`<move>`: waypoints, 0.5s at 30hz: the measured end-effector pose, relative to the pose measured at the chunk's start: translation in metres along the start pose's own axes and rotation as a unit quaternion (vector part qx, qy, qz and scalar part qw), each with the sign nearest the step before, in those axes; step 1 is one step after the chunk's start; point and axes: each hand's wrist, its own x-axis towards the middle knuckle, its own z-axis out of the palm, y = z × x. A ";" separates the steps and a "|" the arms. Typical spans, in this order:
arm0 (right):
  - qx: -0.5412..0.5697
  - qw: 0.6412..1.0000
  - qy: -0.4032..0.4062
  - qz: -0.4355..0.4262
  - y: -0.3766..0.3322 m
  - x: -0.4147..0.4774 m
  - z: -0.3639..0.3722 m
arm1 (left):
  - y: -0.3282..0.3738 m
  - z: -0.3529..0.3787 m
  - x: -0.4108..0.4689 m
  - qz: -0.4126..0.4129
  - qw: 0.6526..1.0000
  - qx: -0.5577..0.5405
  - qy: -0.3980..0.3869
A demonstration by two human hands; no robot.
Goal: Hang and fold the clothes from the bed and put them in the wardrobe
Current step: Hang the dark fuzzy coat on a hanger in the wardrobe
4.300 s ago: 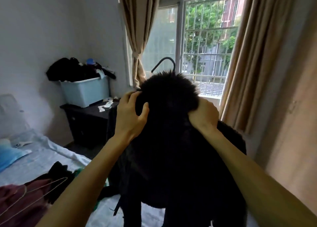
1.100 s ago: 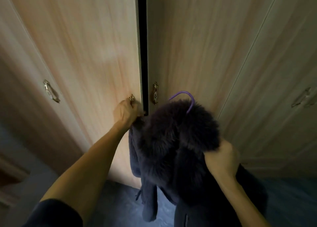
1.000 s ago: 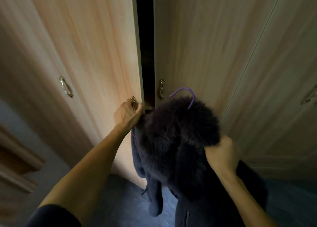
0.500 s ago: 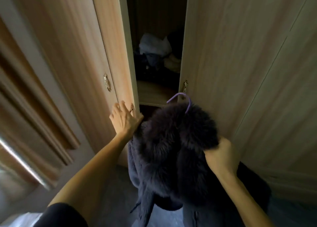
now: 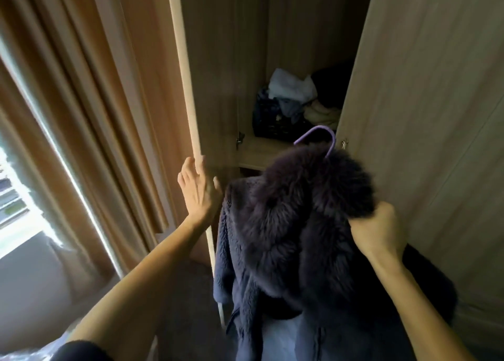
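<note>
Coat: dark plush coat [image 5: 294, 224] with a fur collar, held up in front of the wardrobe opening, not yet inside. Its position against the body is unchanged from a second ago.
Hanger: only the purple hook [image 5: 324, 138] shows, rising from the collar and pointing toward the opening.
Right hand: right hand [image 5: 379, 232] has its fingers curled tight into the coat at the shoulder below the collar and carries its weight.
Left hand: left hand [image 5: 199, 191] has its fingers straight and lies flat against the door edge. A second ago it was curled at the handle.
Left door: left door [image 5: 185, 74] has gone from a narrow crack to swung wide.
Interior: now exposed, with a shelf [image 5: 261, 150] carrying a heap of clothes [image 5: 294, 101]. No rail is in view.
Right door: right door [image 5: 422, 115] is closed, just beside the hook.
Surroundings: curtain [image 5: 81, 115] behind the open door.
Finding: access is gained. The likely remaining step is lifting the hook to a rail, presumably above the frame. The bulky collar may brush the closed door.
</note>
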 end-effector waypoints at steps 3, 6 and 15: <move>0.018 1.000 0.019 -0.008 -0.019 -0.008 0.002 | 0.012 -0.018 0.006 0.100 0.994 -0.046 0.022; 0.022 0.999 0.039 -0.006 -0.029 -0.012 0.004 | 0.034 -0.028 0.012 0.163 0.983 -0.080 0.009; 0.054 0.994 0.084 0.036 -0.035 0.019 0.007 | 0.116 -0.029 0.070 0.227 0.962 -0.140 -0.056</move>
